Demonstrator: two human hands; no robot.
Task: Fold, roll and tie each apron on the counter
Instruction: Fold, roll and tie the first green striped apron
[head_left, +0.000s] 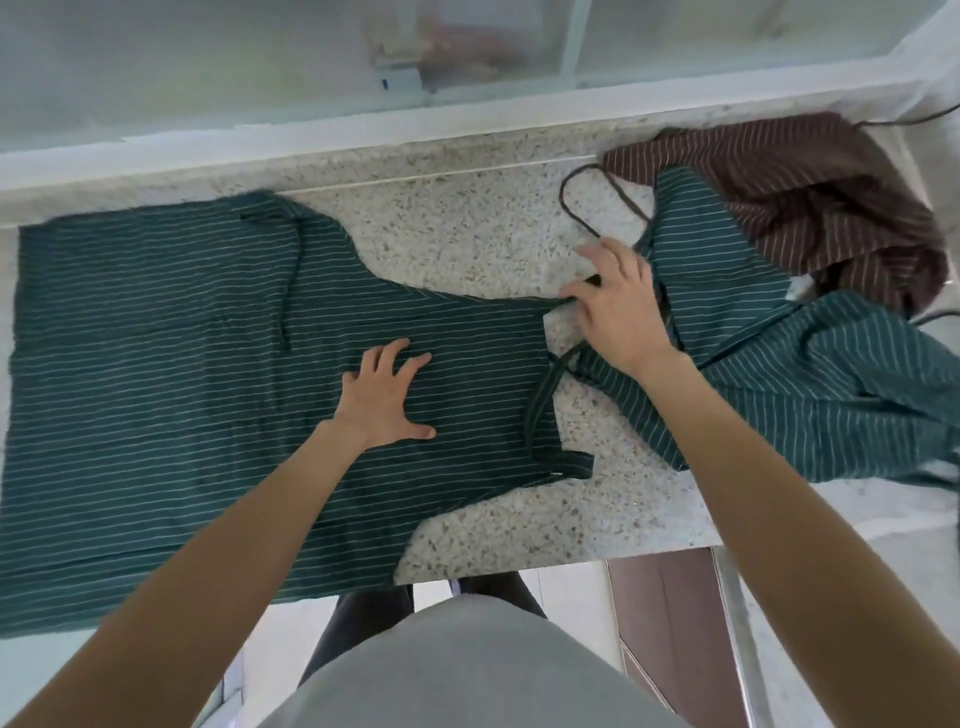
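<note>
A dark green apron (156, 332) with thin white stripes lies spread flat across the left of the speckled counter (467, 239), its lower edge hanging over the front. My left hand (382, 400) presses flat on its bib with fingers spread. My right hand (615, 306) sits at the bib's top corner, thumb and forefinger pinching the neck strap (540, 400) there. A second green striped apron (810, 374) lies crumpled at the right, and a brown striped apron (810, 192) is bunched behind it.
A thin dark cord (571, 208) loops on the counter near the brown apron. A white ledge and frosted window (260, 78) run along the back. The counter's front edge is near my body, with a brown cabinet door (670, 623) below.
</note>
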